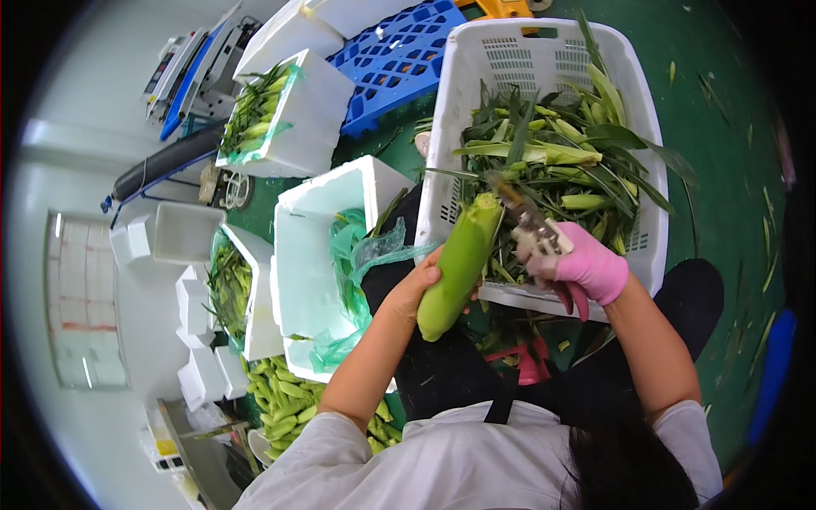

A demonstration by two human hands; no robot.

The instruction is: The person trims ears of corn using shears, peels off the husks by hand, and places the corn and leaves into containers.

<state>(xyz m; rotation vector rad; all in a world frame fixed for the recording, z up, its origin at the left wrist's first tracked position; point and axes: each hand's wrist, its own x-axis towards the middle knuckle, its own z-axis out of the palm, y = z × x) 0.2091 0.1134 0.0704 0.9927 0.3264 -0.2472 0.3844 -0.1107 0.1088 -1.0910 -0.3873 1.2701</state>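
Note:
My bare left hand grips an ear of corn in its green husk, tilted with its cut stem end up and to the right. In a pink glove, my right hand holds pruning shears; motion blurs the blades, which are close beside the stem end. Whether the blades touch the ear I cannot tell. Both hands are over the near side of a white plastic crate, heaped with corn leaves and husk trimmings.
Left of the crate, an open white foam box holds a green plastic bag. More foam boxes contain corn. Several husked-in ears lie piled at lower left. A blue pallet lies behind; a red stool shows beneath me.

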